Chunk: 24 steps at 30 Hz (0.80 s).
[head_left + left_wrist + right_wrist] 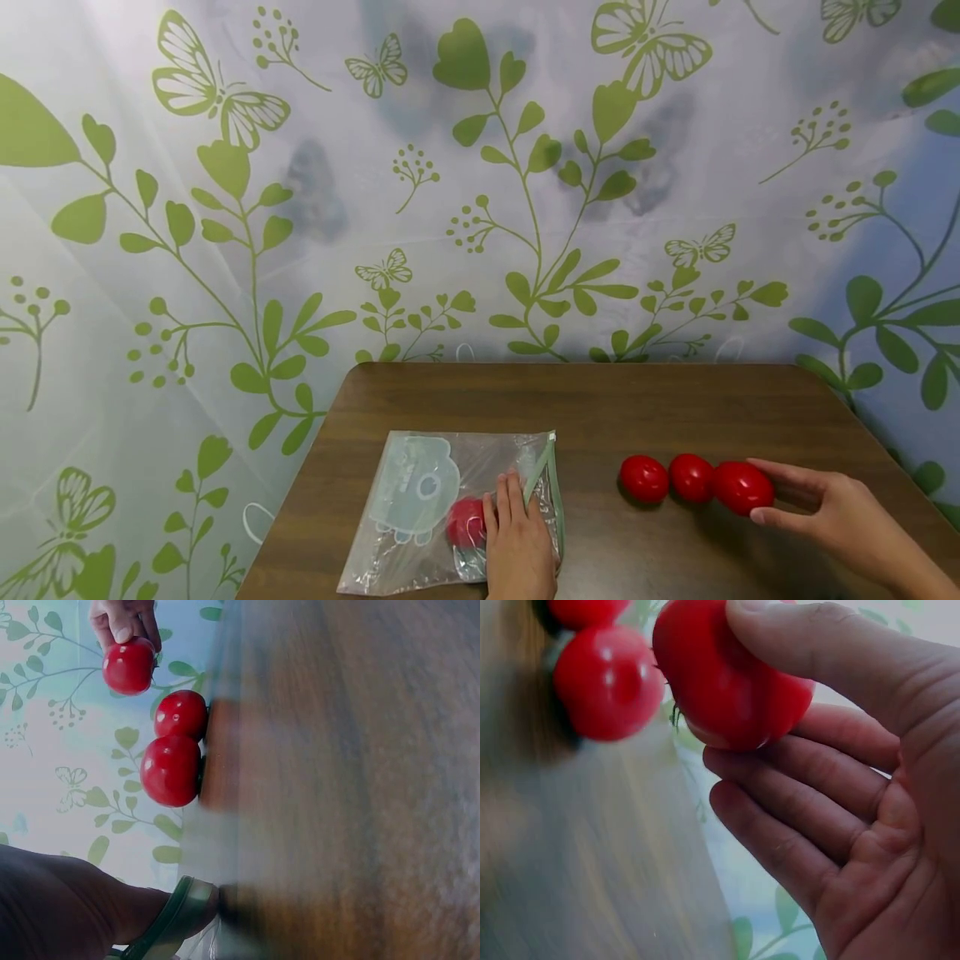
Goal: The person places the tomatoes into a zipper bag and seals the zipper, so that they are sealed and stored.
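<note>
My left hand (516,537) lies over the mouth of a clear zip bag (390,554), fingers stretched across the plastic. In the left wrist view its thumb (142,907) is at the green zip edge (161,922), holding it; the tip shows through clear plastic. Inside the bag, beside the fingers, is a red tomato (466,523), partly covered. My right hand (847,508) grips another tomato (742,488) between thumb and fingertips, raised off the table. Left of it two more tomatoes, one (692,477) nearer and one (643,479) farther, sit side by side on the wood.
A brown wooden table (592,400) carries everything. Behind it hangs a pale curtain (480,208) with green leaves and butterflies. A light blue cartoon figure (416,487) is printed on the bag.
</note>
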{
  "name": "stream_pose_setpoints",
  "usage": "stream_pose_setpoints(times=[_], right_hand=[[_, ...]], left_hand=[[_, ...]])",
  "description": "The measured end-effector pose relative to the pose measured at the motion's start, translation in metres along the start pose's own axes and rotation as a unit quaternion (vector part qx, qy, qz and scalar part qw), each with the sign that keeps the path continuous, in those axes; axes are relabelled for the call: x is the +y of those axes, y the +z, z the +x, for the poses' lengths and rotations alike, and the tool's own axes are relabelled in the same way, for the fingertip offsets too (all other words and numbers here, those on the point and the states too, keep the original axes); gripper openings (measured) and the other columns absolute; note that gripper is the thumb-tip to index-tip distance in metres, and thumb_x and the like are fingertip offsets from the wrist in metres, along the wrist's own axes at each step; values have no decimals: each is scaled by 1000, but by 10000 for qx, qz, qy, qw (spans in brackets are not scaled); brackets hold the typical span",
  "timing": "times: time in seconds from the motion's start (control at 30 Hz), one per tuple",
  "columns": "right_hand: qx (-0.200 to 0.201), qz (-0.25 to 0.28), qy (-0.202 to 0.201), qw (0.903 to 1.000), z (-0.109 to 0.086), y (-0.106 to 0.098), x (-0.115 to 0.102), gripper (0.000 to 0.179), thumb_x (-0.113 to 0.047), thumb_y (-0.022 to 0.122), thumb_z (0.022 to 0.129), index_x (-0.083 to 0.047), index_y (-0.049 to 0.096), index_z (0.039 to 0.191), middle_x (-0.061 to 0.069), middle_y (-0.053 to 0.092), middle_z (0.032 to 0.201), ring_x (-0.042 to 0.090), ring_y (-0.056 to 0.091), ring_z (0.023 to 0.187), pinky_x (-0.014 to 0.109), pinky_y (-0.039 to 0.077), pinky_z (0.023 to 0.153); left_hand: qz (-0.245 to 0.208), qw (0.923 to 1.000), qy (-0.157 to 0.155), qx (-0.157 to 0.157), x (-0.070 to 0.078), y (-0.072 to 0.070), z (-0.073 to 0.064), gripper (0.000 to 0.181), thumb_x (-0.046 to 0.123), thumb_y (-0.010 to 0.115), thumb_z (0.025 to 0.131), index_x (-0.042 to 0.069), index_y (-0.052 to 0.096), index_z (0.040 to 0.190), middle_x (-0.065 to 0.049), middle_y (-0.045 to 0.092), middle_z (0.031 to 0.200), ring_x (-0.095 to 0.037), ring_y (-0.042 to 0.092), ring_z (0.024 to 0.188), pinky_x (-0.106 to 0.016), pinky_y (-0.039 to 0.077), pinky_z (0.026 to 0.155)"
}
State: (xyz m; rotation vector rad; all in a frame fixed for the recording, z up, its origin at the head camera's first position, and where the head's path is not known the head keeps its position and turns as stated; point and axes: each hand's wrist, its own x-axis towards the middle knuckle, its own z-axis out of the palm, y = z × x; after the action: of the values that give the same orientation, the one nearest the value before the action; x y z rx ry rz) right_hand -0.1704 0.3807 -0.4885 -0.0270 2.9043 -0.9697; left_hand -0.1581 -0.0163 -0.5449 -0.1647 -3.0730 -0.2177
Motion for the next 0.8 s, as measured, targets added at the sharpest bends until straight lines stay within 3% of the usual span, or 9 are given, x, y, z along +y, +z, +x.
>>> stream_pose_setpoints(times=[0.33,0.5,0.57,0.8], right_hand=[[-355,200,-238,9989,-11,24,-17,74,-37,86,95,3,60,152,34,69,140,38,79,115,29,67,80],[-350,521,-516,9967,-11,37,-30,71,-34,89,93,0,64,150,32,68,143,5,78,108,25,65,82],[-354,636,-639,9953,-10,41,-35,70,-32,89,92,0,64,149,33,68,143,1,77,108,26,65,83],[-510,846,-1017,9899,-5,53,-59,68,-29,89,93,-1,65,149,35,67,143,28,80,114,37,68,87]], left_hand=[[-16,9998,-11,192,0,2,-1,85,31,100,69,5,68,143,-22,45,169,-42,42,159,-63,35,130],[-81,9997,-18,225,-1,2,-1,89,32,102,67,4,67,143,-23,45,169,-42,42,159,-63,35,129],[-91,9997,-26,224,-1,2,-1,89,32,102,67,5,67,143,-22,45,169,-42,42,158,-63,35,129],[-43,9993,-4,362,0,2,-2,82,28,101,69,5,69,141,-22,46,168,-41,43,158,-62,37,128]])
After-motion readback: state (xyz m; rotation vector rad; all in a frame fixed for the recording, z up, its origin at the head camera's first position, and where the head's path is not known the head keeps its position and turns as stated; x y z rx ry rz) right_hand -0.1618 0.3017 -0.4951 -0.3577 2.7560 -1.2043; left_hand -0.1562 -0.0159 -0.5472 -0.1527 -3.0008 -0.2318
